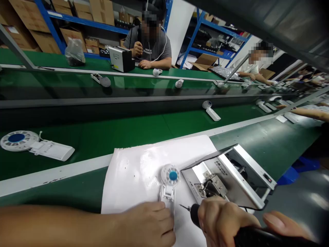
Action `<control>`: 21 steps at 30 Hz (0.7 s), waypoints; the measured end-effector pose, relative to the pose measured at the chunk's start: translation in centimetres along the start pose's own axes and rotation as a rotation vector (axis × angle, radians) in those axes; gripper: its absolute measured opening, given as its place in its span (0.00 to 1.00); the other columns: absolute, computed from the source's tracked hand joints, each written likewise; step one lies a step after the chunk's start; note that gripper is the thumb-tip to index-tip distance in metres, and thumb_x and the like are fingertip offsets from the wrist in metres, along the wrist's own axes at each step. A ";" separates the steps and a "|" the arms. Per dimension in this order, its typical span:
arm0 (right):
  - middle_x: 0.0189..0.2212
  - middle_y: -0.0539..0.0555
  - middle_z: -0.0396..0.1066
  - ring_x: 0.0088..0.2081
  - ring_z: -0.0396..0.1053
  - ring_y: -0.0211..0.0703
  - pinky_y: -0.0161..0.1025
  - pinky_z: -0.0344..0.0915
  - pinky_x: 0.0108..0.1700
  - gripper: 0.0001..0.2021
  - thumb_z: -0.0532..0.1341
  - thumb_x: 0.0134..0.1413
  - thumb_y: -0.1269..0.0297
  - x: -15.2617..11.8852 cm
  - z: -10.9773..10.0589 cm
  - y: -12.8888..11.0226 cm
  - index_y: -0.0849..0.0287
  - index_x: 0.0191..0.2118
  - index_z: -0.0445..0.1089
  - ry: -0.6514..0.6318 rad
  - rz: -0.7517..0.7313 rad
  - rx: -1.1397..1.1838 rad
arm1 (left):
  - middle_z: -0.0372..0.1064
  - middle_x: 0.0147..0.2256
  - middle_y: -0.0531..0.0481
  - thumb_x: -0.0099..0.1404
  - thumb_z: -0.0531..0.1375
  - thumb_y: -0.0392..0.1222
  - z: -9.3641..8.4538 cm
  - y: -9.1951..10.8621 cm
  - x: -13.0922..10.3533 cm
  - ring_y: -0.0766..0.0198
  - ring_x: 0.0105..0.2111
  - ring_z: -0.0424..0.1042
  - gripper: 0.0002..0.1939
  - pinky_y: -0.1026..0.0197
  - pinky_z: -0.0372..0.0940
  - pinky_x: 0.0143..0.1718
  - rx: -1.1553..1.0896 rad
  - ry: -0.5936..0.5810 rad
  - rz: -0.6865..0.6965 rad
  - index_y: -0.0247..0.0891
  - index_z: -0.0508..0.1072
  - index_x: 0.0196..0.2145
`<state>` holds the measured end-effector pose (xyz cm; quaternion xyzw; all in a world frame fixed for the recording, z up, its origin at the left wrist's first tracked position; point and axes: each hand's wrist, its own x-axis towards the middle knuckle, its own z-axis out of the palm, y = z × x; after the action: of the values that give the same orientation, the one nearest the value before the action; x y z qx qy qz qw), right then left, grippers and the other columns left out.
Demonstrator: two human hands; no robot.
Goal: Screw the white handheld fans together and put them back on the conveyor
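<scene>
While left hand (153,223) clasps lower end of small fan (169,188) at lower centre of frame, right hand (226,216) firmly grips screwdriver (195,215), tip apart from fan. Advisable: brace fan flat, align tip squarely.

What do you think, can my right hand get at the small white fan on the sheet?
Likely yes: the right hand holds a black screwdriver, its tip near the white fan with bare sheet between. The left hand covers much of the fan's lower end, so mainly the upper part looks free.
</scene>
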<state>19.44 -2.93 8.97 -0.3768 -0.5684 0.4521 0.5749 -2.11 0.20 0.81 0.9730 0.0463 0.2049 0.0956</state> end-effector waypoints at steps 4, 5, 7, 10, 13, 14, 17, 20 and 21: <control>0.18 0.48 0.70 0.19 0.67 0.47 0.46 0.68 0.26 0.20 0.53 0.73 0.38 1.3 2.2 0.8 0.42 0.44 0.77 0.134 -0.083 0.161 | 0.71 0.37 0.47 0.80 0.62 0.44 1.1 0.5 -0.3 0.56 0.35 0.67 0.10 0.52 0.67 0.46 -0.067 0.008 0.053 0.36 0.74 0.40; 0.19 0.45 0.70 0.18 0.64 0.44 0.44 0.66 0.24 0.17 0.56 0.71 0.38 1.7 2.9 1.3 0.39 0.50 0.75 0.202 -0.152 0.185 | 0.72 0.37 0.47 0.80 0.62 0.46 1.0 0.3 -0.3 0.56 0.35 0.67 0.11 0.51 0.67 0.46 -0.072 0.010 0.054 0.37 0.74 0.40; 0.19 0.43 0.69 0.16 0.62 0.42 0.41 0.64 0.22 0.22 0.58 0.68 0.33 2.4 4.1 2.3 0.38 0.56 0.71 0.240 -0.219 0.170 | 0.72 0.37 0.47 0.80 0.62 0.47 0.8 0.0 -0.3 0.56 0.35 0.68 0.12 0.52 0.67 0.48 -0.073 0.019 0.045 0.37 0.74 0.39; 0.18 0.41 0.67 0.13 0.59 0.38 0.39 0.63 0.19 0.33 0.54 0.60 0.21 3.2 5.1 3.9 0.41 0.55 0.70 0.237 -0.271 0.133 | 0.72 0.37 0.48 0.80 0.63 0.46 0.6 -0.1 -0.2 0.57 0.36 0.68 0.12 0.52 0.66 0.48 -0.073 0.026 0.043 0.38 0.74 0.38; 0.18 0.40 0.65 0.13 0.58 0.37 0.36 0.61 0.18 0.36 0.51 0.59 0.19 3.7 5.7 5.0 0.42 0.54 0.69 0.268 -0.263 0.146 | 0.72 0.36 0.49 0.79 0.64 0.43 0.8 0.0 -0.1 0.58 0.35 0.68 0.10 0.53 0.66 0.47 -0.063 0.028 0.048 0.38 0.74 0.38; 0.17 0.40 0.65 0.13 0.57 0.36 0.36 0.61 0.18 0.35 0.51 0.59 0.19 3.8 5.9 5.3 0.42 0.53 0.69 0.268 -0.246 0.156 | 0.72 0.36 0.50 0.79 0.63 0.42 0.8 0.0 -0.1 0.58 0.35 0.68 0.10 0.52 0.66 0.47 -0.064 0.027 0.047 0.38 0.74 0.38; 0.17 0.39 0.64 0.14 0.55 0.36 0.35 0.58 0.19 0.33 0.57 0.58 0.21 3.8 6.2 6.0 0.43 0.51 0.68 0.226 -0.182 0.182 | 0.72 0.35 0.50 0.79 0.63 0.42 0.8 0.0 -0.2 0.57 0.35 0.67 0.10 0.52 0.66 0.48 -0.072 0.032 0.033 0.39 0.73 0.37; 0.18 0.39 0.65 0.15 0.55 0.36 0.36 0.56 0.20 0.32 0.65 0.55 0.24 3.4 6.1 6.9 0.45 0.50 0.67 0.175 -0.134 0.185 | 0.71 0.35 0.50 0.79 0.64 0.46 0.6 0.1 -0.2 0.56 0.36 0.67 0.12 0.51 0.66 0.50 -0.083 0.034 0.009 0.40 0.72 0.36; 0.18 0.39 0.65 0.15 0.55 0.36 0.36 0.56 0.21 0.32 0.65 0.55 0.24 3.2 6.0 7.2 0.46 0.50 0.66 0.169 -0.125 0.182 | 0.71 0.35 0.49 0.79 0.64 0.46 0.5 0.1 -0.2 0.56 0.36 0.67 0.12 0.52 0.65 0.50 -0.084 0.032 0.004 0.40 0.72 0.36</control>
<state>12.64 1.83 3.58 -0.3237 -0.4970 0.4316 0.6797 -2.08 -0.04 0.25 0.9648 0.0371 0.2225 0.1352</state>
